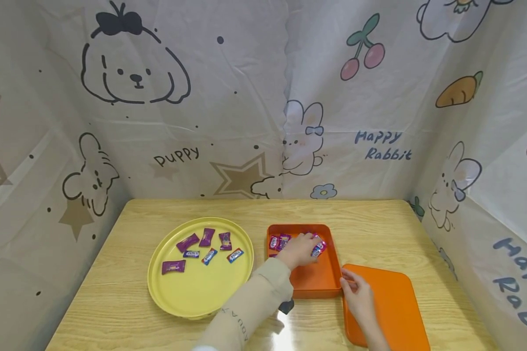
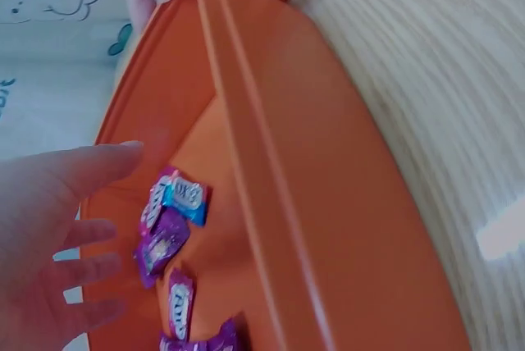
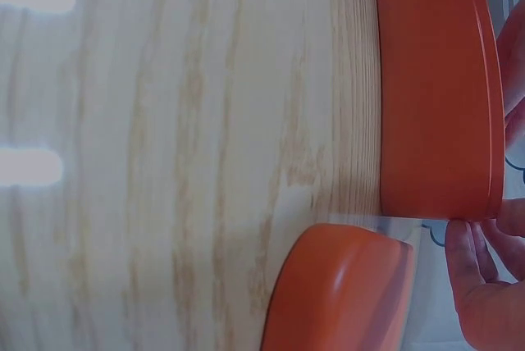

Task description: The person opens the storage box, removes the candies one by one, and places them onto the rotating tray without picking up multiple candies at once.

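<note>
An orange box holds several small wrapped candies, purple, pink and blue. My left hand reaches into it above the candies at the back. In the left wrist view its thumb and fingers are spread, with nothing between them, beside a blue-and-pink candy. My right hand is at the box's right side. Its nearly straight fingertips touch the outside of the wall near the front corner, as the right wrist view shows.
To the left stands a round yellow tray with several purple and blue-red candies on it. An orange lid lies flat right of the box, under my right forearm. A printed curtain surrounds the wooden table.
</note>
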Demonstrator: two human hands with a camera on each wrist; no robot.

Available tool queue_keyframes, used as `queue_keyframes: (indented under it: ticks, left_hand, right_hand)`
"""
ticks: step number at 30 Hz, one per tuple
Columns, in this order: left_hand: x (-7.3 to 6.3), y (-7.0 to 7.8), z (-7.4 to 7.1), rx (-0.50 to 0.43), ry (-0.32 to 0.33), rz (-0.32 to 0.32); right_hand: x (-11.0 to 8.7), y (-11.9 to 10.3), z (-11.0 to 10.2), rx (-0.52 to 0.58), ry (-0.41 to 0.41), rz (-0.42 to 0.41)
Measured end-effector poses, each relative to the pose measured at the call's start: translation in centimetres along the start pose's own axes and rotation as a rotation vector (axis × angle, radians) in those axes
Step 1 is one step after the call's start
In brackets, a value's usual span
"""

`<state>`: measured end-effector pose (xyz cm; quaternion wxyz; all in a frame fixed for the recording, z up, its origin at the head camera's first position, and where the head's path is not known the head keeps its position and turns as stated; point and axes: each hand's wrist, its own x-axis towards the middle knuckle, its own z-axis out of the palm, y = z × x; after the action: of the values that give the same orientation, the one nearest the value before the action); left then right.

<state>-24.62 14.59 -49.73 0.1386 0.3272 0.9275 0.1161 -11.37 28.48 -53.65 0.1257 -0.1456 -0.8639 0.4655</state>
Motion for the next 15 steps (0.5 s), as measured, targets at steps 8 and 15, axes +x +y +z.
queue_keyframes:
  ticks: [8, 15]
  left_hand:
    - [0.8, 1.1, 0.9, 0.06, -0.076, 0.006]
    - [0.9, 1.4, 1.6, 0.078, -0.12, -0.013]
  right_hand:
    - [0.1, 0.1, 0.0, -0.01, -0.014, 0.01]
    - [0.1, 0.1, -0.1, -0.012, -0.018, 0.027]
